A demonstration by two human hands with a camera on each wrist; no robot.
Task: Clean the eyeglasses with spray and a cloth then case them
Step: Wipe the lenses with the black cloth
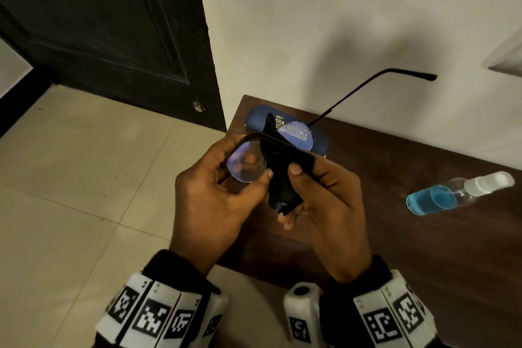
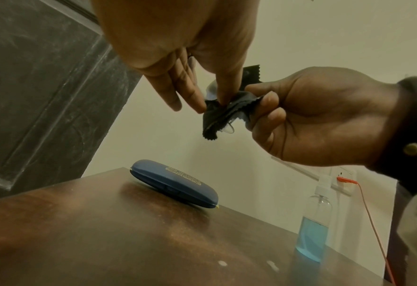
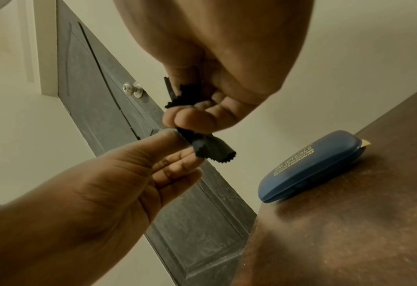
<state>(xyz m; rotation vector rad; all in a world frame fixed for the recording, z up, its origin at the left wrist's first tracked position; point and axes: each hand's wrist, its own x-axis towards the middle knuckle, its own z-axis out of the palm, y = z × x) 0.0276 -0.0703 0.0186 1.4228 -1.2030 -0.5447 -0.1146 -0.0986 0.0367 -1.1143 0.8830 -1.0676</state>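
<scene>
I hold thin black-framed eyeglasses (image 1: 248,162) above the table's left corner, one temple arm (image 1: 375,90) sticking out toward the wall. My left hand (image 1: 226,178) pinches the left lens rim between thumb and fingers. My right hand (image 1: 319,189) grips a black zigzag-edged cloth (image 1: 278,175), bunched over the frame's bridge. The cloth (image 2: 223,114) hangs between both hands in the left wrist view, and the cloth (image 3: 202,143) shows again in the right wrist view. A closed blue glasses case (image 1: 320,141) lies on the dark wooden table (image 1: 423,234). The spray bottle (image 1: 452,192) with blue liquid stands at the right.
A dark door (image 1: 113,22) stands left of the table, with tiled floor (image 1: 70,178) below it. The cream wall (image 1: 339,22) runs behind the table. A red cable (image 2: 371,218) hangs from a wall socket near the spray bottle (image 2: 315,226).
</scene>
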